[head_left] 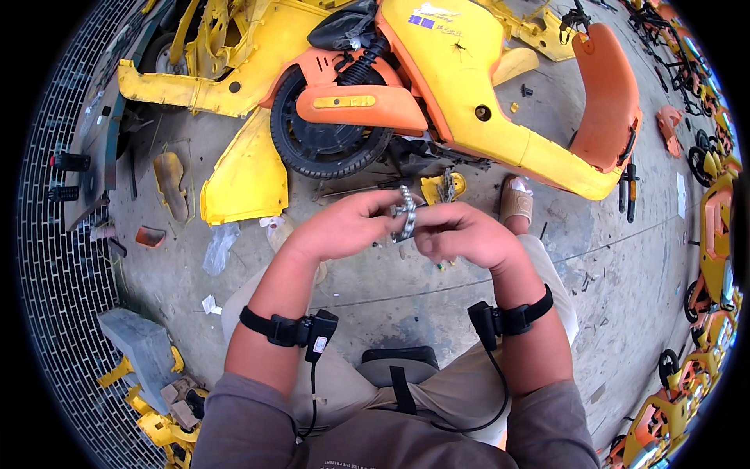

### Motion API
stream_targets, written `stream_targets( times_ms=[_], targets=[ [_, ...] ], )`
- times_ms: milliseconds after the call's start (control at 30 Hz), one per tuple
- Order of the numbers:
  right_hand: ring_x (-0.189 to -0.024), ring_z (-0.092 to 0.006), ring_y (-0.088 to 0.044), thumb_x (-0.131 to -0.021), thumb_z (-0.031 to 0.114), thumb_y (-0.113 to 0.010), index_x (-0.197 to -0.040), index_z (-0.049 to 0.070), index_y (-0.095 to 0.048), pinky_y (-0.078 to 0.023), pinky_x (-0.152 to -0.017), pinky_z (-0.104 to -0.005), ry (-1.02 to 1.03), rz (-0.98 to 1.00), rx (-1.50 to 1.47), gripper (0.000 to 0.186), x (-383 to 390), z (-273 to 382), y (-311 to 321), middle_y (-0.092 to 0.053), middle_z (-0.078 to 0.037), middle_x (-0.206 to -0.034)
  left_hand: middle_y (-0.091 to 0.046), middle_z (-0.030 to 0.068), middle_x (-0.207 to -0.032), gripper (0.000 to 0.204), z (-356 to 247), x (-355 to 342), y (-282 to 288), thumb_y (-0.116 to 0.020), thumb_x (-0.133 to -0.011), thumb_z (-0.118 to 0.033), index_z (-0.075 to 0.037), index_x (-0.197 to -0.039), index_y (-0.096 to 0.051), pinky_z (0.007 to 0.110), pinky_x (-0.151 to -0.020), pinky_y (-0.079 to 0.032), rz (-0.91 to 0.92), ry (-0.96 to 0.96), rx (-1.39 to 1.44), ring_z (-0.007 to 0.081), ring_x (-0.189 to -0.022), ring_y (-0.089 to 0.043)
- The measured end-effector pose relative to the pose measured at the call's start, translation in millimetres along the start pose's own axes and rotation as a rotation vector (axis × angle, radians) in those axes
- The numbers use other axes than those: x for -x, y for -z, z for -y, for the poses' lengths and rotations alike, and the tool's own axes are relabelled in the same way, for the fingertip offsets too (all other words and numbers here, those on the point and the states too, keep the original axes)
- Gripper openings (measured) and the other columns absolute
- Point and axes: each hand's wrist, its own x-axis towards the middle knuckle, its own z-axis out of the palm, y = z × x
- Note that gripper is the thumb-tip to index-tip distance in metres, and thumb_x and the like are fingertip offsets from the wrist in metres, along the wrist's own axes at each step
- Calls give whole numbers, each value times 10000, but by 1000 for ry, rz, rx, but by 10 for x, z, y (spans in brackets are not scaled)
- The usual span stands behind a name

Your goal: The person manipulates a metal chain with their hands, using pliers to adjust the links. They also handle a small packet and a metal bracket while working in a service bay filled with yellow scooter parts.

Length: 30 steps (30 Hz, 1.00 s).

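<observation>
Both hands meet in front of me, above the concrete floor. My left hand (349, 225) is closed, its fingertips pinching a short grey-and-black banded piece (406, 211) that looks like a chain or braided cable. From the other side my right hand (467, 234) curls its fingers against the same piece; motion blurs its fingertips a little. Just beyond the hands a yellow-and-orange scooter (457, 70) lies tipped over. Its black rear wheel (324, 129) faces me, beside an orange swingarm cover (355, 105). On the floor past my right hand sits a small yellow part (431, 190) with grey wire on it.
Yellow body panels (248, 176) lie left of the wheel, and an orange seat-like part (609, 102) stands at the right. A clear plastic bag (222, 248) and a grey block (141, 344) are on the left. More yellow and orange scooters (715, 227) line the right edge.
</observation>
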Motion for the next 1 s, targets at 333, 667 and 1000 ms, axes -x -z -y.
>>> stream_targets(
  times_ms=[333, 667, 1000],
  targets=[
    [-655, -49, -476, -843, 53, -534, -1549, 134, -426, -410, -600, -199, -16, -334, -7, 719, 105, 167, 60, -533, 33, -753, -673, 42, -1022, 345, -4, -132, -103, -555, -912, -77, -66, -1233, -682, 297, -860, -476, 135, 64, -239, 115, -946, -591],
    [-880, -232, -670, -855, 92, -560, -1443, 147, -541, -521, -838, -332, -288, -350, 572, 591, 162, 125, -6, -711, -133, -971, -653, -24, -962, 364, -135, -153, -234, -527, -917, -39, -38, -1249, -676, 255, -753, -476, 112, -47, -22, 62, -853, -555],
    [-943, -232, -668, -912, 222, -630, -1283, 100, -674, -514, -877, -349, -176, -102, 540, 393, 187, 103, -57, -715, -141, -1042, -588, -47, -843, 455, -221, -150, -176, -509, -935, -55, -39, -1380, -603, 232, -683, -442, 46, 7, 96, 55, -762, -513]
  ],
)
